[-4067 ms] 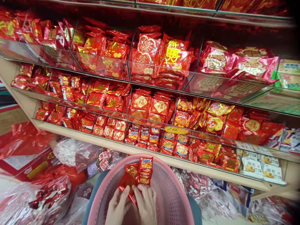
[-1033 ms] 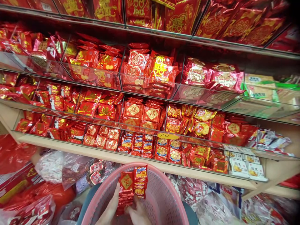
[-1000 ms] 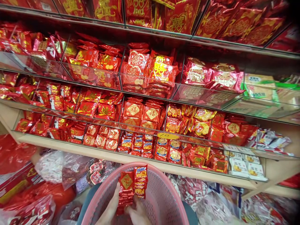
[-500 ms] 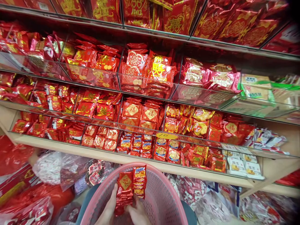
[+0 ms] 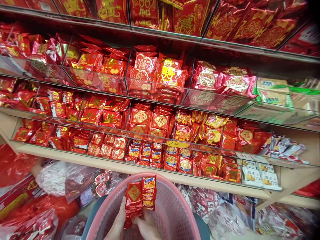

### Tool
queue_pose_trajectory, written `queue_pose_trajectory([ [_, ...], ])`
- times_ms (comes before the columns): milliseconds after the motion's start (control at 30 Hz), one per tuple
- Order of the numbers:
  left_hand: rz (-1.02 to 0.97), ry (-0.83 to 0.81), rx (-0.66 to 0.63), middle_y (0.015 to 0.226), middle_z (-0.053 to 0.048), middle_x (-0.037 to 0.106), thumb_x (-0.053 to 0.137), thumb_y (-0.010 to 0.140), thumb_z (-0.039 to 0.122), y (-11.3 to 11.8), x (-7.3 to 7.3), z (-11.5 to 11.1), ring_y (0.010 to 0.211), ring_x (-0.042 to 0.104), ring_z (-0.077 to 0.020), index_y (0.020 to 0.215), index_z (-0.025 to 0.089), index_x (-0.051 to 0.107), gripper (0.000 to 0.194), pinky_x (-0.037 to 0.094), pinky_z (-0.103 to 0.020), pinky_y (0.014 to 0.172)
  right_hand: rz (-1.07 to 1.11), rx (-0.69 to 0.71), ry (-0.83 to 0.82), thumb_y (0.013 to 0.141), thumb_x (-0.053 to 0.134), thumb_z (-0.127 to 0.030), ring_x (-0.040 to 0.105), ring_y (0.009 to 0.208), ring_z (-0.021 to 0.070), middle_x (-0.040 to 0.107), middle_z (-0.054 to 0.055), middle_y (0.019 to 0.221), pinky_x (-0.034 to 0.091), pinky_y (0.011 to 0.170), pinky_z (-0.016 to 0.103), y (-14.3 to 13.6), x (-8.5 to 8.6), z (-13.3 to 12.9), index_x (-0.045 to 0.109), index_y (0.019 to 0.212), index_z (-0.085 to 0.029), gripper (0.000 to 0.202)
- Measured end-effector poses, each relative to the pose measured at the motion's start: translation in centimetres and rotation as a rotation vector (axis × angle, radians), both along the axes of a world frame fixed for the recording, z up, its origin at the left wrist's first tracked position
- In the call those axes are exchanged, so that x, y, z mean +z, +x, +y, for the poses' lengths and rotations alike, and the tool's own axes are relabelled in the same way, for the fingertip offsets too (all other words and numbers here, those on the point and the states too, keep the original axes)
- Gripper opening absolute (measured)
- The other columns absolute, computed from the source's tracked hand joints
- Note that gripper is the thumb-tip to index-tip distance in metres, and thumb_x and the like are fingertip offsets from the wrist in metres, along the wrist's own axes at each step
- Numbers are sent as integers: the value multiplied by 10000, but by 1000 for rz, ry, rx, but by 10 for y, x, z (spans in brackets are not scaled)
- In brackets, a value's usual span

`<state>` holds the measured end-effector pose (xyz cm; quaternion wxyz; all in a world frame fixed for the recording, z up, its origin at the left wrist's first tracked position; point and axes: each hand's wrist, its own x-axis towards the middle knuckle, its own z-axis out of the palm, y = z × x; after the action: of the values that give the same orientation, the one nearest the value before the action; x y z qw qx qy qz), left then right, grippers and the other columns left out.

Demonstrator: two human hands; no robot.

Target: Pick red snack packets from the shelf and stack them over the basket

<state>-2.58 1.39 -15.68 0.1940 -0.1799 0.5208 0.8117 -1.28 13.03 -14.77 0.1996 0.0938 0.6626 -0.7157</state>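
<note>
Low in the middle of the head view, my left hand (image 5: 117, 225) and my right hand (image 5: 147, 228) together hold a stack of small red snack packets (image 5: 140, 198) upright over a pink mesh basket (image 5: 175, 206). The left packets show a gold diamond sign, the right ones a picture of biscuits. My left fingers grip the stack's left side, my right fingers its lower right. Both wrists run out of the bottom edge.
Tiered shelves with clear dividers (image 5: 155, 133) hold many red and gold snack packets, with a yellow price tag (image 5: 178, 144) on the front rail. White packets (image 5: 257, 173) lie at the right. Plastic bags of sweets (image 5: 65, 180) and red boxes (image 5: 15, 196) crowd the floor.
My hands have kept the packet stack over the basket. The view has tilted upward since four seconds ago, so my hands sit lower in the picture; the stack looks squared up.
</note>
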Motion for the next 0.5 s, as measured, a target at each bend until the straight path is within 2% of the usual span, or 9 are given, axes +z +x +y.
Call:
queue_pose_trajectory([
  [133,-18,128,-14,1168,-112,620,343,742,706,1,0,1,1073,579,-260,1209,183,533,727,375,-439,1001,21,-1,-21,633,525,-245,631,753,192,683,52,940,462,607,293,-1,-2,0,558,1127,-213,496],
  [367,-31,151,-5,1111,-122,651,296,779,677,2,9,2,1065,584,-266,1161,153,576,707,404,-438,974,0,-18,-27,633,518,-246,631,827,200,665,58,1022,473,629,297,1,-1,4,529,1168,-233,535],
  [500,-40,128,74,1158,-112,628,276,839,580,3,20,1,1123,545,-248,1200,153,543,620,382,-436,1003,93,-44,102,612,569,-286,625,850,226,637,68,1102,484,679,336,8,-3,27,545,1148,-237,538],
])
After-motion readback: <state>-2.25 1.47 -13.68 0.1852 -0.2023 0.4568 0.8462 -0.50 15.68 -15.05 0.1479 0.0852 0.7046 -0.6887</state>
